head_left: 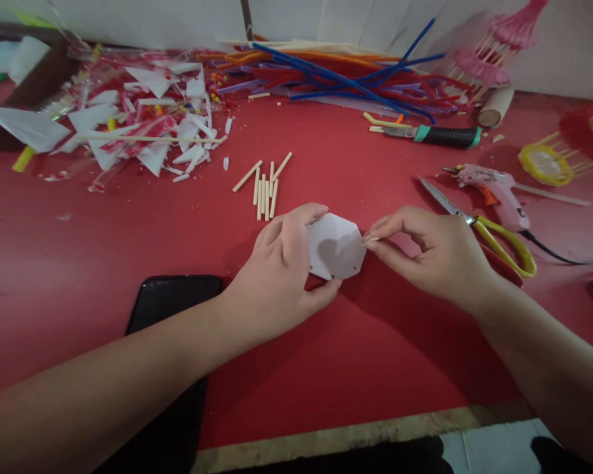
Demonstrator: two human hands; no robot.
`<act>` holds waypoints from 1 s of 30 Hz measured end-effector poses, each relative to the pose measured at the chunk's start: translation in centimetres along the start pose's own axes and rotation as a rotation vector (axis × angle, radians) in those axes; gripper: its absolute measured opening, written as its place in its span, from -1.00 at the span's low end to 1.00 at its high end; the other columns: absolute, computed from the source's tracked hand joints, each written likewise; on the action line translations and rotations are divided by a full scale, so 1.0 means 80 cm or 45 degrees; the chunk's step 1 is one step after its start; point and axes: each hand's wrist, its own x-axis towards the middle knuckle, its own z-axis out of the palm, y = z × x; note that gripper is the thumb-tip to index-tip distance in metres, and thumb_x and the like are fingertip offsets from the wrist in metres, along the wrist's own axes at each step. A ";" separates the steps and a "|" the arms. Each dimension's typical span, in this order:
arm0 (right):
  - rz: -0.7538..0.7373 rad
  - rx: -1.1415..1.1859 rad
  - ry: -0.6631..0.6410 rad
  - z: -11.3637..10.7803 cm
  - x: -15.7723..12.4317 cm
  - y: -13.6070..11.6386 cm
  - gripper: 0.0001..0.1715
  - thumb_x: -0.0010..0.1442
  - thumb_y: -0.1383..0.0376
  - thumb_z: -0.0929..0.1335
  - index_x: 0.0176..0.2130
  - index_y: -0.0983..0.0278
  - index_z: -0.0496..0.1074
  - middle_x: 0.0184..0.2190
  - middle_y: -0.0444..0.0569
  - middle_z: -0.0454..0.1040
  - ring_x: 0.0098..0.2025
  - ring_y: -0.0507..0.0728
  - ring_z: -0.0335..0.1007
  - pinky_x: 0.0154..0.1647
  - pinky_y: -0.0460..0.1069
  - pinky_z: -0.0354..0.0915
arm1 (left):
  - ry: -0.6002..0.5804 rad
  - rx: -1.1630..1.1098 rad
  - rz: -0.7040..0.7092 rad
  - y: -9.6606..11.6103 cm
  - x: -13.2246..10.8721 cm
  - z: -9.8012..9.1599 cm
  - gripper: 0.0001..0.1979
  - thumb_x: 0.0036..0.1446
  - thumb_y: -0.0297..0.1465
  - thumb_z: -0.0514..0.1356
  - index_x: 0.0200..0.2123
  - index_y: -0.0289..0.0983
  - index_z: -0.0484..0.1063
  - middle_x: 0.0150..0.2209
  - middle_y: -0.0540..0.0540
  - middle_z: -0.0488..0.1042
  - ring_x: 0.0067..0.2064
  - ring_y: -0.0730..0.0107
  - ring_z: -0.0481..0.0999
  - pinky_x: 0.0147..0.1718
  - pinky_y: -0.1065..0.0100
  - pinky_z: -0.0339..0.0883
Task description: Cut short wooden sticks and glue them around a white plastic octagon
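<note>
My left hand [289, 263] grips a white many-sided piece of card [337, 243] by its edges, thumb below and fingers above. Small dark holes or dots show near the card's lower corners. At the card's right edge, my right hand [422, 253] pinches a short pale wooden stick [371, 239] between thumb and fingertips. The stick's tip meets the card's edge; whether it goes through a hole I cannot tell. Beyond my left hand lies a loose group of short wooden sticks [263, 191] on the red table [326, 368].
Right: scissors [494, 237], a pink glue gun [491, 187] with cord, a craft knife [439, 135], pink lantern-like stick work [499, 49]. Back: a heap of pipe cleaners [346, 76]. Left: white paper scraps [148, 125]. A black phone [178, 299] lies under my left forearm.
</note>
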 end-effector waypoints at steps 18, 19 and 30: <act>0.013 0.006 0.002 0.003 -0.001 0.001 -0.97 0.22 0.28 0.42 -0.29 0.15 0.47 -0.28 -0.14 0.65 -0.25 0.12 0.61 -0.29 -0.03 0.45 | 0.002 -0.005 0.012 0.001 0.000 -0.001 -0.27 0.07 -0.36 0.33 0.19 -0.25 -0.02 0.23 -0.41 0.27 0.26 -0.17 0.31 0.17 -0.14 0.29; 0.009 -0.012 0.005 0.003 -0.001 0.001 -0.97 0.21 0.27 0.42 -0.29 0.15 0.47 -0.28 -0.14 0.65 -0.26 0.12 0.61 -0.30 -0.03 0.44 | 0.003 -0.006 0.011 0.001 0.000 -0.001 -0.28 0.07 -0.36 0.33 0.19 -0.25 -0.02 0.23 -0.41 0.27 0.26 -0.16 0.31 0.17 -0.14 0.30; -0.016 -0.070 0.017 0.003 -0.001 -0.002 -0.97 0.22 0.30 0.41 -0.30 0.18 0.46 -0.29 -0.14 0.65 -0.24 0.12 0.61 -0.27 -0.04 0.43 | -0.009 0.031 0.013 0.000 -0.001 0.000 -0.22 0.07 -0.31 0.37 0.21 -0.31 -0.02 0.23 -0.44 0.28 0.25 -0.15 0.32 0.17 -0.12 0.31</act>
